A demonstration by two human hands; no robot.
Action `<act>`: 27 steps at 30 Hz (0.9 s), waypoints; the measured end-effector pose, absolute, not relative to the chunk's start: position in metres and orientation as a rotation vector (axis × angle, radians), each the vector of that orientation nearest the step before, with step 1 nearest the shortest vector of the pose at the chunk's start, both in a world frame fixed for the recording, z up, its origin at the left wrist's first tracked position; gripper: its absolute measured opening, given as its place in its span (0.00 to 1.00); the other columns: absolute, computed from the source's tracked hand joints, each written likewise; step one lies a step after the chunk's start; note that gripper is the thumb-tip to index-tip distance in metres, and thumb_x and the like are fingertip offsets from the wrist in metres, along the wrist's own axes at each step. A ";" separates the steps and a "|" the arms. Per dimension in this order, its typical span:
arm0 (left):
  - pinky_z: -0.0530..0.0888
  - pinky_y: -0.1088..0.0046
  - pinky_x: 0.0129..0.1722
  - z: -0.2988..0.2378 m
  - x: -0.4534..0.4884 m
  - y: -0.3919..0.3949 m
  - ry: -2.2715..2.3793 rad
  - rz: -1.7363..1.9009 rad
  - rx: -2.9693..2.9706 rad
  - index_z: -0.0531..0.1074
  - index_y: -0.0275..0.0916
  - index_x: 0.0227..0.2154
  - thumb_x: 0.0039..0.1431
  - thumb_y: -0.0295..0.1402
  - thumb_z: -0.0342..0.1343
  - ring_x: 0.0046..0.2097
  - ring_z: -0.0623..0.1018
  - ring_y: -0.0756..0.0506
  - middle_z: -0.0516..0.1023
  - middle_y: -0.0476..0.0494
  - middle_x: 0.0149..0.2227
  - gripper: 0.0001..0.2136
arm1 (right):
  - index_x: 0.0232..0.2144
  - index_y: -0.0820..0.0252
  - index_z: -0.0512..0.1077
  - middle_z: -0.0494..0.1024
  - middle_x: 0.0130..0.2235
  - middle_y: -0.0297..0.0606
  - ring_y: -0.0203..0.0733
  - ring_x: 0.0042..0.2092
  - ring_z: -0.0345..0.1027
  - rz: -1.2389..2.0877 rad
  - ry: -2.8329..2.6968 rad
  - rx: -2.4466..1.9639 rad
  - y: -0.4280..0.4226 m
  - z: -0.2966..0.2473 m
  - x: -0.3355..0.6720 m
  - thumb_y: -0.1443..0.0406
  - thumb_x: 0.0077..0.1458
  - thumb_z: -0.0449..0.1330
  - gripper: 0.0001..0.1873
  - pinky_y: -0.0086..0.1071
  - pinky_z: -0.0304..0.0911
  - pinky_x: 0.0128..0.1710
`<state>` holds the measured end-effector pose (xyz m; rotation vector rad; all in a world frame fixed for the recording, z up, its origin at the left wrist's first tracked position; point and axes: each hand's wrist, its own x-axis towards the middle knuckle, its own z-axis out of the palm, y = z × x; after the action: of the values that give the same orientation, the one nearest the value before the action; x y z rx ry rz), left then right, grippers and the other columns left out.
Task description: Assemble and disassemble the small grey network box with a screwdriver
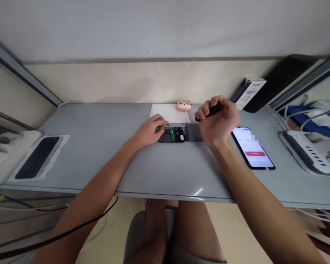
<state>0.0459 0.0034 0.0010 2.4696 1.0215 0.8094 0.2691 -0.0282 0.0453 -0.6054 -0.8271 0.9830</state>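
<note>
- At frame centre, the circuit board (173, 134) lies in its dark casing (164, 139) on the surface (165, 168).
- Our left hand (150, 131) holds the casing's edge with curled fingers; our right hand (218, 124) grips the screwdriver (211, 110), tip near the board.
- We judge a slipping tip could gouge components.

Grey table (99, 146), circuit board (172, 134) mid-table; white paper (165, 112) behind it, lit phone (253, 148) right, dark phone (37, 157) far left.
</note>
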 end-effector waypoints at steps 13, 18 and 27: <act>0.69 0.54 0.60 0.015 0.056 -0.012 0.906 0.668 2.629 0.78 0.42 0.50 0.64 0.35 0.60 0.55 0.76 0.37 0.79 0.39 0.51 0.13 | 0.23 0.54 0.62 0.53 0.24 0.30 0.35 0.26 0.51 1.082 -0.854 -0.613 -0.032 0.041 0.254 0.53 0.57 0.61 0.18 0.30 0.57 0.24; 0.64 0.52 0.62 0.014 0.056 -0.011 0.938 0.538 2.633 0.76 0.43 0.53 0.61 0.36 0.64 0.58 0.75 0.35 0.79 0.39 0.55 0.18 | 0.23 0.55 0.64 0.54 0.24 0.30 0.34 0.25 0.50 1.117 -0.828 -0.555 -0.032 0.040 0.254 0.56 0.58 0.60 0.16 0.29 0.55 0.24; 0.61 0.53 0.64 0.014 0.058 -0.013 0.957 0.486 2.618 0.76 0.42 0.50 0.63 0.37 0.61 0.58 0.76 0.37 0.80 0.41 0.55 0.14 | 0.24 0.55 0.61 0.54 0.24 0.29 0.34 0.25 0.53 1.083 -0.863 -0.556 -0.032 0.041 0.255 0.51 0.64 0.59 0.21 0.29 0.59 0.24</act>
<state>0.0578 -0.0128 0.0144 2.6182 0.9569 0.4857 0.2549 -0.0323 0.0408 -0.5561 -0.8631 1.0825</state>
